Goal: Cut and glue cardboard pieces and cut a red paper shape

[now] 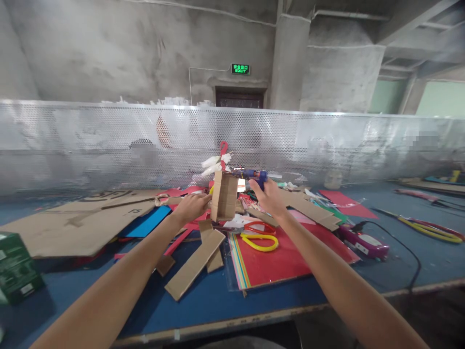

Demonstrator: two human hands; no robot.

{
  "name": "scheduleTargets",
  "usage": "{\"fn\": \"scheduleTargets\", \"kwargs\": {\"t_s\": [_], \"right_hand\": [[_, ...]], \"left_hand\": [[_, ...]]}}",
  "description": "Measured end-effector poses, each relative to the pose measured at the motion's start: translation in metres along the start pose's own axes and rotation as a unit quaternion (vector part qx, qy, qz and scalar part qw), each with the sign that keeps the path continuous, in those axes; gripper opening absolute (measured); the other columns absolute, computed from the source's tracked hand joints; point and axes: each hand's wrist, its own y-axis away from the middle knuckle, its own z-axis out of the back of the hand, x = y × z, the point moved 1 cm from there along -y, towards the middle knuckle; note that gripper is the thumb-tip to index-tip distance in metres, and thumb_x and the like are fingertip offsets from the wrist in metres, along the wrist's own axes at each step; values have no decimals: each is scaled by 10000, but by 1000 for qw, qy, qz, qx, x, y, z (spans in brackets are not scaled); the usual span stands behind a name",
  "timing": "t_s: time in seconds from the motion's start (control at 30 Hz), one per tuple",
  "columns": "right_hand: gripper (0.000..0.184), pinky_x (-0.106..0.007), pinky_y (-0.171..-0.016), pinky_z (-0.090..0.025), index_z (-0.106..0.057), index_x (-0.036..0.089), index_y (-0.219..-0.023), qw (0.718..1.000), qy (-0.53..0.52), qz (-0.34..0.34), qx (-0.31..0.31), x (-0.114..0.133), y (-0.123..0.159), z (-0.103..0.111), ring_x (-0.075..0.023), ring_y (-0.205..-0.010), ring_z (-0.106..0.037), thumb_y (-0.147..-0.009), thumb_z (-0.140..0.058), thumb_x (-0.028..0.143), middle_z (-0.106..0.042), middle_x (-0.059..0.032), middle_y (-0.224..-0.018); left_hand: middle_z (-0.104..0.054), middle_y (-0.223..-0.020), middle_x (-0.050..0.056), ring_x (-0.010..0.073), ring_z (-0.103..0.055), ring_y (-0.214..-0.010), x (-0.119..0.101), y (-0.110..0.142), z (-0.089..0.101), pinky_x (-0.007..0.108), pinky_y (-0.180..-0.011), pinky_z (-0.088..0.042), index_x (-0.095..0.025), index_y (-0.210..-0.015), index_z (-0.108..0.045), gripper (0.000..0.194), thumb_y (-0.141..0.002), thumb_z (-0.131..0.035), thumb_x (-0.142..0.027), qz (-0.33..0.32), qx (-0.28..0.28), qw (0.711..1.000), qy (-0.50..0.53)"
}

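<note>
My left hand (pixel 192 206) is closed on the left side of a small open box of brown cardboard (pixel 225 198), held upright above the littered table. Its open side partly faces me. In my right hand (pixel 271 196) is a blue hot glue gun (pixel 254 174), my fingers wrapped round its handle. The gun points left, with its nozzle close to the top edge of the box; whether it touches cannot be made out. Just behind the box top are white flower-like pieces (pixel 214 165) and a red hooked strip (pixel 224 148).
Below lie cardboard strips (pixel 196 264), red paper sheets (pixel 290 261) and yellow-and-red scissor handles (pixel 259 242). A large cardboard sheet (pixel 83 223) and green box (pixel 18 266) are left. Right are a purple power strip (pixel 366 242), its black cord, and scissors (pixel 432 230). A perforated metal screen (pixel 283 140) stands behind.
</note>
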Motion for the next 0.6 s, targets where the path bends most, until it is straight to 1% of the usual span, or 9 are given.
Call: {"fn": "scheduleTargets", "kwargs": {"t_s": [0.2, 0.3, 0.4, 0.47, 0.6], "right_hand": [[423, -301, -685, -386, -614, 200, -791, 1000, 19, 1, -17, -3, 0, -1, -210, -702, -592, -1016, -480, 533, -665, -49, -750], [431, -302, -694, -393, -641, 197, -808, 999, 30, -5, -18, -2, -1, 0, -215, -705, -600, -1016, -480, 538, -671, -55, -749], [446, -305, -698, -402, -674, 195, -822, 999, 36, -14, -18, -3, -1, 1, -227, -701, -613, -1014, -478, 547, -660, -56, -712], [469, -307, -690, -403, -674, 197, -791, 999, 41, -22, -19, -5, -1, 1, -233, -688, -616, -1011, -472, 559, -642, -55, -673], [493, -308, -677, -401, -666, 199, -755, 998, 42, -39, -25, -10, -2, 3, -233, -674, -612, -1002, -472, 579, -612, -49, -634]], "left_hand": [[-753, -1132, 176, 332, -727, -1058, -1, -1, 0, 424, -863, -554, -175, -1219, -665, 292, -973, -522, -239, -3, 4, 1000, -2], [-756, -1135, 167, 327, -729, -1056, -1, -1, -1, 414, -865, -553, -177, -1215, -667, 292, -983, -506, -252, 1, 6, 1000, -6], [-743, -1201, 160, 325, -730, -1057, -1, -1, -1, 410, -852, -554, -184, -1219, -667, 301, -987, -491, -261, 13, 4, 1000, -5], [-731, -1248, 153, 326, -727, -1069, 0, -1, -1, 411, -850, -555, -196, -1256, -657, 325, -990, -482, -264, 20, 2, 1000, -3], [-732, -1257, 145, 323, -728, -1071, 0, -1, -2, 406, -851, -553, -207, -1303, -641, 359, -986, -481, -261, 27, 4, 1000, -3]]}}
